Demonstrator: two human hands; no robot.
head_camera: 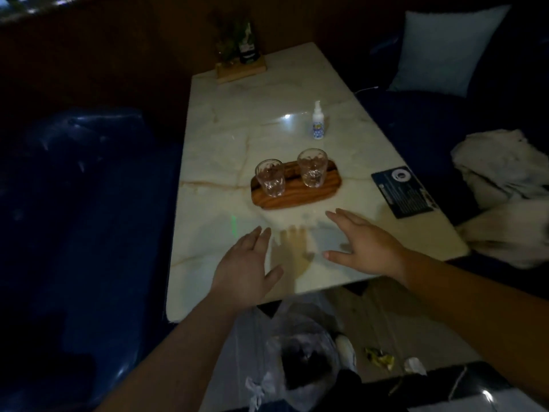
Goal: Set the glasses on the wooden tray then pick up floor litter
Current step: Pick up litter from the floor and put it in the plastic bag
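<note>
Two clear glasses stand upright on the oval wooden tray in the middle of the marble table: one glass at the tray's left end, the other glass further right. My left hand hovers over the near part of the table, fingers spread, holding nothing. My right hand is beside it, also flat and empty, just short of the tray. On the floor below the table's near edge lie a yellow wrapper and a white scrap of paper.
A small white spray bottle stands beyond the tray. A dark card lies at the table's right edge. A bin lined with a clear bag sits on the floor. Blue seats flank the table; white cloths lie on the right seat.
</note>
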